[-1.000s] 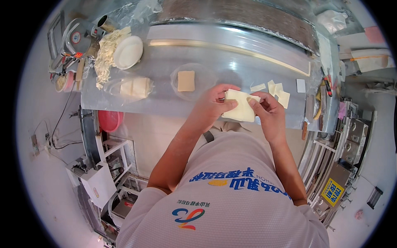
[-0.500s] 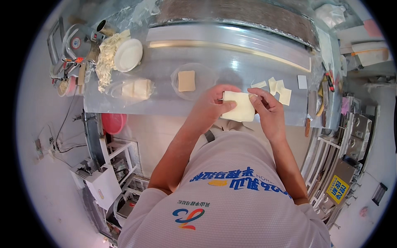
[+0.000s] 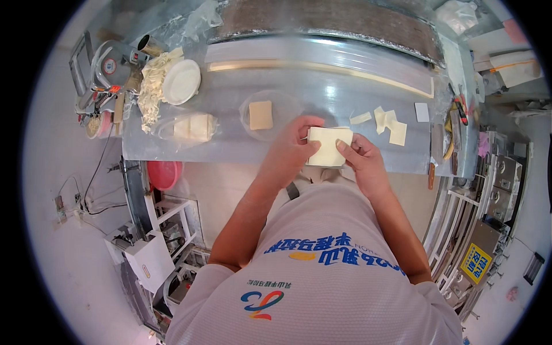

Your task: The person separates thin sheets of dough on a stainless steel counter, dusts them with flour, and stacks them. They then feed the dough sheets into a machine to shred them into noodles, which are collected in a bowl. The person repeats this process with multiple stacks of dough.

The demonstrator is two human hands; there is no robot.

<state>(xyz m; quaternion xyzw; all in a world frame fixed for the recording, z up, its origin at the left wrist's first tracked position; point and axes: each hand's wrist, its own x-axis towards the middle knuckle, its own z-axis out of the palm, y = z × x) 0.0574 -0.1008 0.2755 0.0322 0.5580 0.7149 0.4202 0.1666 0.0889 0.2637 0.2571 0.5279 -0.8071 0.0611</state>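
Note:
Both hands grip a squarish stack of pale cream dough sheets [image 3: 329,152] near the table's front edge. My left hand [image 3: 290,150] holds its left side, thumb on the face and fingers curled behind. My right hand [image 3: 363,165] pinches the right side, thumb pressed on the face, other fingers partly hidden. Behind them, a tan square block [image 3: 260,115] lies on a round clear plastic sheet. Small cream sheet pieces [image 3: 397,131] and a thin strip [image 3: 361,117] lie to the right. A clear-wrapped pale block [image 3: 192,126] is at the left.
On the steel table [image 3: 333,86] are a white plate [image 3: 181,81], shredded dough [image 3: 154,80], a long pale strip [image 3: 322,70], a white card [image 3: 422,112], and knives and tools [image 3: 453,127] at the right. Machinery [image 3: 109,66] stands back left; a pink basin [image 3: 165,174] is below.
The stack and my right hand have moved slightly left; the right thumb has shifted from the upper corner lower onto the face, and the stack looks more squarely upright.

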